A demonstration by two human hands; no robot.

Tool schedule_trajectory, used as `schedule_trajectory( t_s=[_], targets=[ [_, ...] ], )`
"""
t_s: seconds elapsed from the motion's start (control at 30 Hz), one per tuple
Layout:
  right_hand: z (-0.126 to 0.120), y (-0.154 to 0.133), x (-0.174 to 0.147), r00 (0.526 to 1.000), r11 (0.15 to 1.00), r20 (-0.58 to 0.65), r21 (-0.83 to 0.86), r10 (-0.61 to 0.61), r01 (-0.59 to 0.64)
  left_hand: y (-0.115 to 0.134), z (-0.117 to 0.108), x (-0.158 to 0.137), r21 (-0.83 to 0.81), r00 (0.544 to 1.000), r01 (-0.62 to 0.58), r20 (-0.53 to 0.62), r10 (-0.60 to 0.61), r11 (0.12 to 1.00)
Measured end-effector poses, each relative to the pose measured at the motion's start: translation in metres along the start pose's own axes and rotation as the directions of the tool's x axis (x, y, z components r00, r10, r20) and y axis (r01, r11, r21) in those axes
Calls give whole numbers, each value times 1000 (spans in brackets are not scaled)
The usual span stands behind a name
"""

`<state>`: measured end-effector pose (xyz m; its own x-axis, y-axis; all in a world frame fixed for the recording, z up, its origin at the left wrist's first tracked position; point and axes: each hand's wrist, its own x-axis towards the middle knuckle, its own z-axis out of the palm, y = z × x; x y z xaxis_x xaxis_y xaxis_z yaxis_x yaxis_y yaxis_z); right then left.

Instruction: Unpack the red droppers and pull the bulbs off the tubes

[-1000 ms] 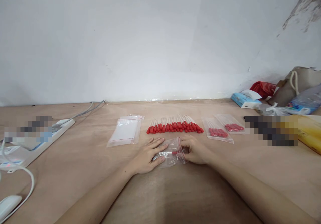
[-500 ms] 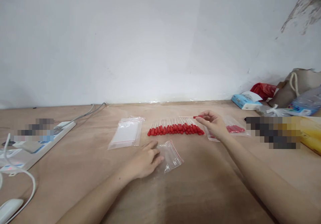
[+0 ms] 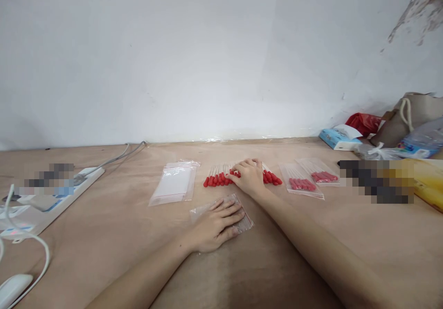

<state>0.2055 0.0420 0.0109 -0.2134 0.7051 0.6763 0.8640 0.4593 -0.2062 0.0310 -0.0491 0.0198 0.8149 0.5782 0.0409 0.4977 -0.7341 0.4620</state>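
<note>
My left hand (image 3: 216, 226) lies flat with its fingers spread on a clear zip bag (image 3: 247, 223), pressing it to the table. Behind it, a row of thin pale sticks with red ends (image 3: 214, 179) lies side by side, red ends toward me. My right hand (image 3: 249, 178) covers the middle of that row, its thumb and fingers closed around red ends there; how many it grips is hidden. Right of the row are two clear bags (image 3: 302, 184) (image 3: 320, 172) holding red-ended sticks. A stack of zip bags (image 3: 173, 182) rests to the left.
A white power strip (image 3: 65, 202) with cables occupies the left side of the table (image 3: 114, 235). At the right back stand a blue tissue pack (image 3: 339, 138), a grey bag (image 3: 398, 124) and a yellow package (image 3: 431, 179). The wall (image 3: 207, 59) bounds the table behind.
My right hand has moved left from the row's right end, where it held up one red-ended stick, to the row's middle. My left hand has shifted right and flattened onto the bag.
</note>
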Motion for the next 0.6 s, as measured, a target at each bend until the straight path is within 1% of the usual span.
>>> schedule_trajectory(
  t_s=[0.07, 0.13, 0.2, 0.27, 0.3, 0.33, 0.4, 0.43, 0.5, 0.53, 0.57, 0.6],
  targets=[
    [-1, -2, -2, 1000, 1000, 15, -12, -18, 18, 1, -1, 0, -119, 995, 41, -91, -52, 992],
    [-6, -4, -4, 1000, 1000, 16, -10, -11, 11, -1, -2, 1, -247, 967, 93, -210, -147, 965],
    [-16, 0, -8, 1000, 1000, 0, -5, 17, -17, -6, -2, 2, -303, 908, 176, -317, -273, 937],
    [-30, 13, -16, 998, 998, -23, -20, 53, -54, -14, -2, 2, -283, 845, 276, -384, -372, 918],
    [-38, 23, -21, 997, 997, -33, -37, 70, -71, -17, -2, 2, -265, 823, 320, -398, -406, 910],
    [-47, 35, -27, 993, 992, -53, -62, 105, -108, -21, -2, 1, -254, 810, 355, -397, -432, 900],
    [-62, 64, -42, 985, 980, -51, -105, 166, -170, -26, -2, 0, -257, 801, 413, -354, -483, 874],
    [-69, 78, -51, 983, 977, -21, -110, 181, -182, -27, -2, 0, -263, 799, 442, -320, -510, 857],
    [-82, 104, -68, 982, 982, 67, -83, 175, -169, -27, -3, -2, -255, 802, 494, -235, -549, 831],
    [-87, 114, -76, 978, 983, 116, -82, 174, -165, -26, -4, -2, -240, 812, 504, -195, -550, 829],
    [-91, 121, -83, 964, 984, 201, -80, 175, -162, -25, -6, -2, -225, 825, 501, -166, -540, 836],
    [-95, 126, -89, 951, 982, 249, -87, 183, -167, -24, -9, -3, -215, 838, 489, -153, -524, 845]
  ],
)
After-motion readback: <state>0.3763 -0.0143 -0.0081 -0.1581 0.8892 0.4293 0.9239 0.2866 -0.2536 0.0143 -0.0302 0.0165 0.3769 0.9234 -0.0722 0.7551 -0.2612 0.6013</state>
